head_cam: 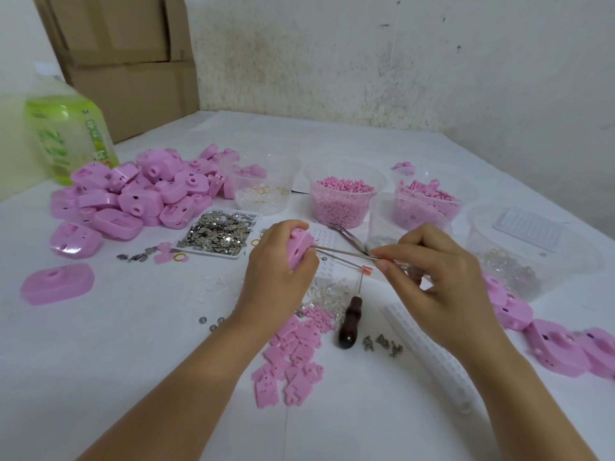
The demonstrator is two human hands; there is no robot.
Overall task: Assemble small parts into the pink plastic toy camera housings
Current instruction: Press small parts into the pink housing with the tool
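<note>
Up off the table, one pink camera housing (300, 251) sits tilted on edge in the left hand (278, 271). Steel tweezers (346, 253) touch its face with their tips. A heap of pink housings (133, 194) lies far left, and flat pink plates (293, 357) are scattered nearer.

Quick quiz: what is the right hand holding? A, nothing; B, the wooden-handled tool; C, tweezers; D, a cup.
C: the right hand pinches tweezers whose tips reach the housing gripped by the left hand; the wooden-handled tool lies on the table.
</note>
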